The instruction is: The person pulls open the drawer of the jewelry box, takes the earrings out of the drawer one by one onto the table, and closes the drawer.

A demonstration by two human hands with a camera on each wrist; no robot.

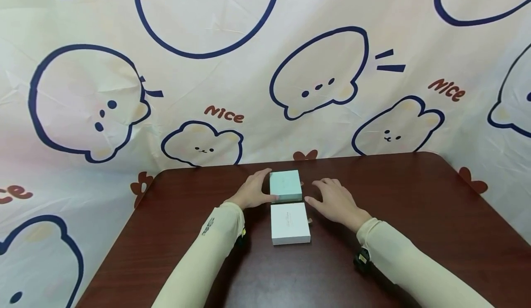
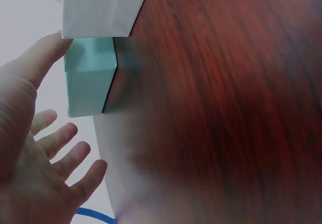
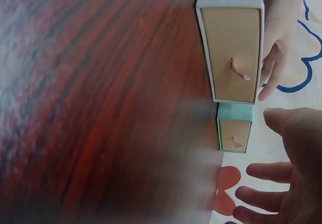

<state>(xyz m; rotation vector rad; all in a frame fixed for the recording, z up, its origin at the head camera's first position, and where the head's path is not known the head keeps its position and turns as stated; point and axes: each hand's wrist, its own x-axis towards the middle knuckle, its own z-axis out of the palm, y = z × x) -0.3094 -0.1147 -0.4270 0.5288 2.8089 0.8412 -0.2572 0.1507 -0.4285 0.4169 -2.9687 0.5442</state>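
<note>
Two small drawer boxes lie on the table in the head view: a mint-green box (image 1: 285, 184) behind and a white box (image 1: 289, 222) in front, close together. My left hand (image 1: 252, 192) is at the green box's left side, fingers spread, the thumb tip overlapping its front left corner. To the right of both boxes my right hand (image 1: 338, 203) holds nothing, its fingers apart and slightly bent. In the right wrist view, the white box's tan drawer front (image 3: 226, 38) carries a small pull tab (image 3: 240, 70). The green box's drawer front (image 3: 231, 132) bears a similar tab.
Both boxes lie on a dark red-brown wooden table (image 1: 406, 197) with rounded far corners. A pale cloth (image 1: 257, 86) printed with blue-outlined cartoon animals hangs behind it and along the sides.
</note>
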